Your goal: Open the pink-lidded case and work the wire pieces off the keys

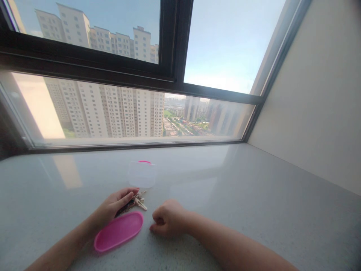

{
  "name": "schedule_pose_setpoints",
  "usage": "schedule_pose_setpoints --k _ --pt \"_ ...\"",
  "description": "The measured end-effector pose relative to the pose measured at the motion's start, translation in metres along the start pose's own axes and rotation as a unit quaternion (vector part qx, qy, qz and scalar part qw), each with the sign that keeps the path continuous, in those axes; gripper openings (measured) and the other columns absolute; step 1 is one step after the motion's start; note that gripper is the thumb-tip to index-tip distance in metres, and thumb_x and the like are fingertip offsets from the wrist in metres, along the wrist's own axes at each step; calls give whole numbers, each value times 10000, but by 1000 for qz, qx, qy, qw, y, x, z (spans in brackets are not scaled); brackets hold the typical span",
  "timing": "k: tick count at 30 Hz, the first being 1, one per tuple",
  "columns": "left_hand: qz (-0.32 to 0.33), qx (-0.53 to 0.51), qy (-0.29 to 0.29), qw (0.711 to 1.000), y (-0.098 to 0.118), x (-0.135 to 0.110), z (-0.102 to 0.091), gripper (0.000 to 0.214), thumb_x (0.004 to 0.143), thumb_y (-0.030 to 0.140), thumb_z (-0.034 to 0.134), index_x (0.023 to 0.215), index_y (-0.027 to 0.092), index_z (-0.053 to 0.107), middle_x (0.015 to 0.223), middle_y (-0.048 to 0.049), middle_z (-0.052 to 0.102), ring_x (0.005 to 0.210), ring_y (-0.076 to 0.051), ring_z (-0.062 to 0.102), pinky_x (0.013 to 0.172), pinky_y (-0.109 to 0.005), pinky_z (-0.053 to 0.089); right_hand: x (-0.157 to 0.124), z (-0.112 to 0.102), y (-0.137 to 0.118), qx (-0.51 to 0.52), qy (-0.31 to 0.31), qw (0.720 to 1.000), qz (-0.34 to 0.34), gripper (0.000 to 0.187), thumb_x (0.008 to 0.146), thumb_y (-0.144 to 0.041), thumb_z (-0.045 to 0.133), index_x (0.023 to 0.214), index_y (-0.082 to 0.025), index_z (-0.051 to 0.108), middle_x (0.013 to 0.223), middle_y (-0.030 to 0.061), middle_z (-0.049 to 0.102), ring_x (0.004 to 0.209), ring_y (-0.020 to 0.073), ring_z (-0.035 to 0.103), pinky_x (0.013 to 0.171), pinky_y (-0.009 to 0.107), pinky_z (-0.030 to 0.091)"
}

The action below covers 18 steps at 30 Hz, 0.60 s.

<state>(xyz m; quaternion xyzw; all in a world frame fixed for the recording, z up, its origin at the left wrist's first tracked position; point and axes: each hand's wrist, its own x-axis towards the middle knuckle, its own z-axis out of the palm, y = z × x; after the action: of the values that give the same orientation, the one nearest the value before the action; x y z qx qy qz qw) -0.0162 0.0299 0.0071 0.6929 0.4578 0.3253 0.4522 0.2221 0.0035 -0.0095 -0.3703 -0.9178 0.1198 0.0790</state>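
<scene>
My left hand (pixel 120 201) curls around a heap of small clips (pixel 138 202), metallic and beige, which stick out past the thumb and fingertips. Part of the heap is hidden beneath the palm. Just below that hand lies a shallow pink oval lid or tray (pixel 120 231), its hollow side up. To the right of the heap my right hand (pixel 170 218) rests low over the counter, fingers curled in and thumb pressed towards the index finger. What it holds, if anything, is hidden. Behind the heap stands a clear plastic box (pixel 142 175) with a pink handle.
A pale speckled sill (pixel 254 210) carries all these things. Beyond it rises a dark-framed window (pixel 135 147) with tall buildings outside. A plain wall (pixel 318 94) bounds the right side.
</scene>
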Motion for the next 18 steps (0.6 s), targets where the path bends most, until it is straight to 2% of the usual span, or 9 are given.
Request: schedule_pose_setpoints --k 4,6,10,13,14,16,18 --pt "-12 -93 -18 995 3 -5 14 421 832 479 535 1065 149 651 1104 -101 695 1041 -286 606 895 -352 459 -1 1 0 0 15 1000 -2 243 735 -368 574 578 -184 552 489 -66 392 483 87 285 474 217 206" --pt "-9 -126 -25 992 3 -6 17 391 835 452 550 1072 155 647 1168 -104 667 1067 -284 596 913 -359 449 -1 1 0 4 19 1000 -4 237 728 -350 577 564 -182 545 479 -68 388 473 84 275 469 218 201" --pt "9 -149 16 989 -2 -3 13 423 839 473 532 1109 161 626 1269 -116 607 1110 -296 581 939 -396 449 -2 1 -1 6 22 1000 -6 228 725 -327 573 554 -179 547 474 -66 398 461 82 273 467 222 202" --pt "10 -62 73 995 -13 1 6 537 880 537 394 1213 153 565 1290 -131 588 1168 -304 542 991 -445 411 -1 3 -1 2 26 1000 -5 234 718 -333 580 547 -179 542 465 -67 393 459 82 265 465 222 196" --pt "8 -36 85 996 -17 2 4 567 870 555 397 1221 142 563 1309 -143 570 1205 -318 505 1024 -467 371 -1 4 0 1 27 1000 -4 237 717 -337 583 545 -179 541 464 -67 393 460 82 266 465 222 195" --pt "14 29 83 996 -23 4 5 583 854 567 420 1238 152 564 1340 -138 543 1263 -327 441 1078 -485 287 0 6 1 0 30 1000 -3 238 715 -341 583 545 -180 542 465 -66 401 463 83 274 469 221 197" --pt "35 127 51 990 -25 3 8 573 850 569 421 1246 183 571 1364 -120 525 1305 -330 382 1104 -503 224 1 8 1 3 33 999 -2 235 711 -338 584 542 -180 540 467 -65 402 464 83 281 472 222 198"
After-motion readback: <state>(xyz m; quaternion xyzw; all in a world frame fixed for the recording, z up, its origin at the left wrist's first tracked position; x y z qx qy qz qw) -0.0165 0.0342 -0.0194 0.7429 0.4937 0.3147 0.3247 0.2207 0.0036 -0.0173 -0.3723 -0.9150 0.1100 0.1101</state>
